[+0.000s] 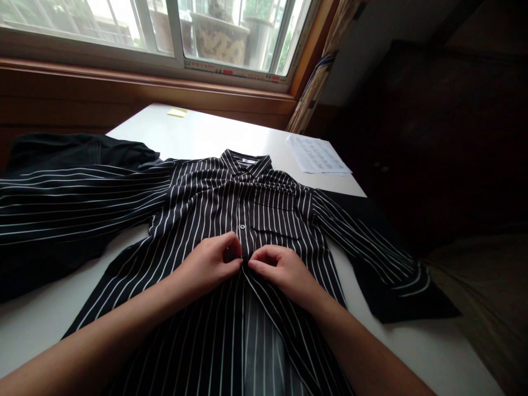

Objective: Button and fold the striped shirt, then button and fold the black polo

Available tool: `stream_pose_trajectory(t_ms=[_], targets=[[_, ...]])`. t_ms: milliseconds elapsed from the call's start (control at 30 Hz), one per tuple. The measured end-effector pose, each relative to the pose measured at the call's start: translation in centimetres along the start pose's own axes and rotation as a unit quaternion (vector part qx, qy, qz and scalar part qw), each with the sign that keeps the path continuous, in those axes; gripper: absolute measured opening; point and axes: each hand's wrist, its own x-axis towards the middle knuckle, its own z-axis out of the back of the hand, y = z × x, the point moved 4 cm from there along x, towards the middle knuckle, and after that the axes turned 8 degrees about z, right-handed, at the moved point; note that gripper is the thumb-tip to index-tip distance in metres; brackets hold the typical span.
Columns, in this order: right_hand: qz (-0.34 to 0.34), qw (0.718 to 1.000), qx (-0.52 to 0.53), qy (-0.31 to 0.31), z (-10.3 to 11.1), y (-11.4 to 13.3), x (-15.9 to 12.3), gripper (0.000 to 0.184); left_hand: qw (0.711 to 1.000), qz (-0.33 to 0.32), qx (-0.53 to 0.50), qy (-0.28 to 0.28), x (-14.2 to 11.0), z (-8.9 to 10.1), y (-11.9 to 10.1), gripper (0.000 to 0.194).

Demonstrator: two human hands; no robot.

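Note:
A black shirt with white stripes lies face up, its collar away from me and its sleeves spread to both sides. My left hand pinches the left front edge at the middle of the shirt. Close beside it, my right hand pinches the right front edge, the fingertips of both hands almost meeting. A small button shows fastened just above them. Below my hands the fronts part, and the greyer inside of the back shows. Whatever lies between my fingertips is hidden.
The white table carries printed sheets at the back right and a yellow-edged note at the far edge. Dark garments lie at the left, and dark cloth is under the right sleeve. A window stands behind.

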Motion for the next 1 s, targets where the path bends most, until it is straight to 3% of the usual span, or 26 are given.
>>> stream_pose_trajectory(t_ms=[533,733,900,1000], targets=[[0.005,1.0,-0.003,0.002,0.0,0.1,0.0,0.014,1.0,0.01,0.022,-0.004,0.0,0.4,-0.2,0.003],[-0.022,0.999,0.023,-0.002,0.1,-0.4,-0.1,0.019,1.0,-0.001,0.023,-0.021,0.1,0.7,0.0,0.005],[0.045,0.995,-0.069,-0.052,0.5,-0.1,0.1,0.012,0.993,-0.028,0.093,-0.063,0.2,1.1,0.2,0.006],[0.073,0.988,-0.124,-0.056,0.6,0.2,0.0,0.019,0.985,-0.074,0.135,-0.08,0.2,1.1,0.2,0.007]])
